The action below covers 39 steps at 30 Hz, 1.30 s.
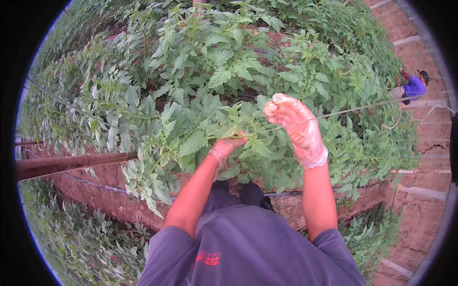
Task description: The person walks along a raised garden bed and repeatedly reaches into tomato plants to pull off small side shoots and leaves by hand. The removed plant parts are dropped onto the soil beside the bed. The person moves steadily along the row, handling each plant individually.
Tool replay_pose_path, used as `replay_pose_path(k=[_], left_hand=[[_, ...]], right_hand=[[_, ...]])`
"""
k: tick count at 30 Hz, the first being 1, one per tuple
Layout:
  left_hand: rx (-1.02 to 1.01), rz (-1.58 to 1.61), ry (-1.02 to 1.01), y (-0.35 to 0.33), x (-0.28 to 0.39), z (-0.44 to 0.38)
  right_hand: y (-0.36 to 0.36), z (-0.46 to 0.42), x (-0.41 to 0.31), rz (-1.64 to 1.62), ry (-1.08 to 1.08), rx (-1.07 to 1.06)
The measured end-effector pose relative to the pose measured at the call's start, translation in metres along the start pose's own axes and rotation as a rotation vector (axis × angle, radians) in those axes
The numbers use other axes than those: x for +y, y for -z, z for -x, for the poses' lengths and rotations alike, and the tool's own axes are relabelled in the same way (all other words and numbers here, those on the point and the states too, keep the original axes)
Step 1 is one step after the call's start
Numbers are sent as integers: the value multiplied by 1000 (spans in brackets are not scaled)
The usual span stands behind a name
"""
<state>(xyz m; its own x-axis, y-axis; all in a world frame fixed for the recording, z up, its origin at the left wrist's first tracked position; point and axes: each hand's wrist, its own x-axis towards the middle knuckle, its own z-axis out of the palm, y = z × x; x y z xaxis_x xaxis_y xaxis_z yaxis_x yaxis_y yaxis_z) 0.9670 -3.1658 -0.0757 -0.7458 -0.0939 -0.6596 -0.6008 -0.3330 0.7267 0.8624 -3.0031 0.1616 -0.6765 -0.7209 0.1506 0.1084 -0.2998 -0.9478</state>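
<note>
My left hand (229, 146), in a clear plastic glove, grips a green stem (244, 135) of a leafy tomato plant (259, 146) right in front of me. My right hand (296, 130) is raised to the right of that stem, in the same kind of glove, stained brownish at the fingertips and thumb. Its fingers are half curled, with the thumb apart from them. A thin string (354, 108) runs from near the stem across this hand and on to the right; whether the fingers hold it is unclear.
Dense tomato plants (222, 57) fill the bed ahead. A brown pole (75, 163) juts in from the left above a dark drip hose (96, 186) on bare soil. More plants (78, 236) grow behind me. At the far right, a person in blue (414, 87) is by the row's end.
</note>
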Motion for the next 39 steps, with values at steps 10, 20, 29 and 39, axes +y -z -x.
replay_pose_path(k=[10,20,29,39], left_hand=[[-25,388,-68,-6,12,23],[-6,93,-153,-15,1,24],[101,-651,-327,-22,-9,39],[143,-1093,-653,-14,-86,-16]], right_hand=[[56,37,96,167,-575,418],[54,-13,123,743,-755,-297],[82,10,179,-28,-1065,208],[83,31,205,145,-884,223]])
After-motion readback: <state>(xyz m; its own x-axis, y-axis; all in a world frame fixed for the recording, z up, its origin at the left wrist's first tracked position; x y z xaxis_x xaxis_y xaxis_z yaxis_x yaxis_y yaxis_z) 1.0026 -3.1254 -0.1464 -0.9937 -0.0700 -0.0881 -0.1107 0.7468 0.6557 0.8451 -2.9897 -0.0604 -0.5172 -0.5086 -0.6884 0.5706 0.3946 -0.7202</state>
